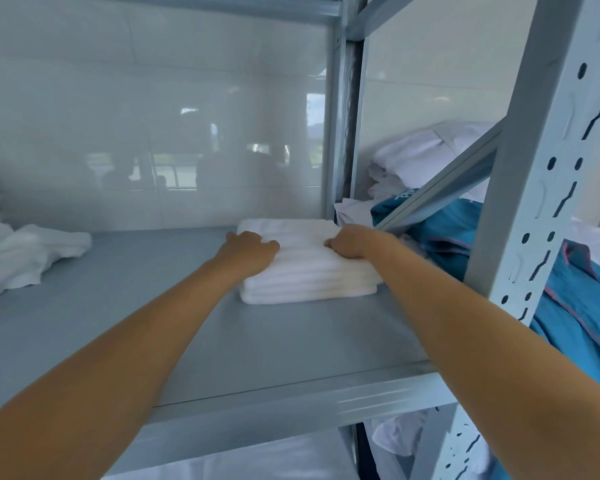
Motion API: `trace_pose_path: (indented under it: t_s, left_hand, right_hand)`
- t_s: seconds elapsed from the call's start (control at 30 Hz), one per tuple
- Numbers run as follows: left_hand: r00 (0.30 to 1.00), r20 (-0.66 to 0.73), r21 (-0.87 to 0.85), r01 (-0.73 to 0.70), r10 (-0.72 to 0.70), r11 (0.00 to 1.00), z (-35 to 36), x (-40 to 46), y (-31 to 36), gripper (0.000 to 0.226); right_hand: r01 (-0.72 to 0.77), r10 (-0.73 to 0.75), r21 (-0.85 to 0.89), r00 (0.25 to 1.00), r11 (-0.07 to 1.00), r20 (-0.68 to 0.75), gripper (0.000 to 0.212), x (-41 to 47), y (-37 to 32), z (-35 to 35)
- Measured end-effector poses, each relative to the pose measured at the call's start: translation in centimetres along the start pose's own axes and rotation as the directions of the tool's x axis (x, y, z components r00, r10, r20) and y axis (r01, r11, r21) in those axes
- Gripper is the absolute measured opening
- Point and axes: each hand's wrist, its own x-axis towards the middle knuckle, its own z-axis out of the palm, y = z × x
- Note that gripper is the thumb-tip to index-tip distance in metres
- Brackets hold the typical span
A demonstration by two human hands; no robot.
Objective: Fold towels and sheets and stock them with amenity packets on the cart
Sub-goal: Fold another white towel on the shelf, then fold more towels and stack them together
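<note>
**Folded towels on the grey shelf, a hand on each side**

A loose white towel (32, 252) lies crumpled at the shelf's (125, 306) left end. The left hand (248, 251) rests on the stack of folded towels (309, 268), fingers curled over its left edge. The right hand (352, 242) grips the stack's right top, fingers apparently tucked under. Beyond the upright (541, 168), blue cloth (458, 226) is heaped.

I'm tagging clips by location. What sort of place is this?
Probably a linen storeroom: slotted metal shelving, a folded white towel stack on the shelf, and blue and white laundry piled beside it.
</note>
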Motion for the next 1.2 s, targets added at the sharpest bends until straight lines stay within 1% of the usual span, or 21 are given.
trace_pose_path:
  t_s: [0.1, 0.13, 0.23, 0.27, 0.4, 0.47, 0.57, 0.67, 0.8, 0.9, 0.97, 1.0, 1.1, 1.17, 1.2]
  left_hand:
    - [0.998, -0.002, 0.036, -0.058, 0.058, 0.998, -1.5, -0.1, -0.6, 0.055]
    - [0.997, -0.022, 0.051, -0.069, 0.070, 0.996, -2.3, -0.3, -0.9, 0.056]
    - [0.992, -0.115, 0.068, -0.042, 0.050, 0.997, -5.1, -1.4, -2.6, 0.069]
    - [0.988, -0.149, 0.083, -0.029, 0.041, 0.996, -6.0, -1.8, -3.5, 0.070]
    - [0.971, -0.232, 0.190, -0.016, 0.061, 0.982, -9.5, -3.7, -8.3, 0.067]
    - [0.961, -0.265, 0.258, -0.012, 0.083, 0.966, -11.7, -4.6, -11.3, 0.065]
    - [0.941, -0.320, 0.381, 0.018, 0.114, 0.924, -15.4, -5.8, -16.4, 0.066]
    - [0.931, -0.340, 0.456, 0.037, 0.136, 0.889, -18.7, -6.8, -22.0, 0.066]
    - [0.933, -0.345, 0.525, 0.096, 0.108, 0.846, -21.6, -7.8, -29.3, 0.067]
    - [0.943, -0.314, 0.621, 0.114, 0.113, 0.775, -22.8, -8.9, -34.4, 0.071]
    - [0.963, -0.247, 0.683, 0.093, 0.109, 0.724, -23.0, -9.5, -37.8, 0.073]
    - [0.975, -0.196, 0.694, 0.063, 0.104, 0.717, -22.9, -9.6, -39.4, 0.073]
    - [0.994, -0.028, 0.616, -0.064, 0.103, 0.785, -22.6, -9.9, -42.9, 0.066]
    - [0.993, 0.030, 0.580, -0.110, 0.114, 0.807, -22.4, -10.1, -43.7, 0.063]
    - [0.991, 0.053, 0.585, -0.131, 0.123, 0.800, -22.3, -10.2, -43.7, 0.061]
  right_hand:
    - [0.029, -0.030, -0.036, 0.998, 0.999, -0.050, 0.055, 0.3, 0.1, -0.1]
    - [0.035, -0.038, -0.037, 0.996, 0.999, -0.084, 0.054, 0.4, -0.2, -0.2]
    - [0.061, -0.056, 0.020, 0.979, 0.998, -0.195, 0.042, -0.3, -2.3, -0.5]
    - [0.076, -0.067, 0.032, 0.974, 0.997, -0.215, 0.043, -0.7, -3.6, -0.7]
    - [0.218, -0.206, 0.015, 0.939, 0.976, -0.274, 0.055, -3.1, -10.5, -0.7]
    - [0.276, -0.262, 0.010, 0.922, 0.961, -0.286, 0.057, -4.0, -14.5, -0.4]
    - [0.365, -0.360, -0.040, 0.883, 0.930, -0.301, 0.059, -5.3, -20.6, 0.0]
    - [0.439, -0.439, -0.074, 0.842, 0.895, -0.314, 0.060, -6.3, -26.5, 0.5]
    - [0.515, -0.512, -0.074, 0.805, 0.854, -0.299, 0.061, -7.2, -33.8, 1.9]
    - [0.564, -0.562, -0.085, 0.776, 0.822, -0.285, 0.063, -7.7, -38.5, 3.6]
    - [0.597, -0.595, -0.084, 0.755, 0.797, -0.274, 0.065, -8.0, -41.3, 4.8]
    - [0.614, -0.611, -0.080, 0.746, 0.785, -0.266, 0.066, -8.1, -42.6, 5.4]
    - [0.653, -0.646, -0.058, 0.726, 0.755, -0.236, 0.067, -8.4, -45.9, 7.0]
    - [0.663, -0.656, -0.053, 0.722, 0.747, -0.221, 0.068, -8.5, -47.6, 7.9]
    - [0.665, -0.659, -0.051, 0.721, 0.745, -0.215, 0.068, -8.6, -48.2, 8.3]
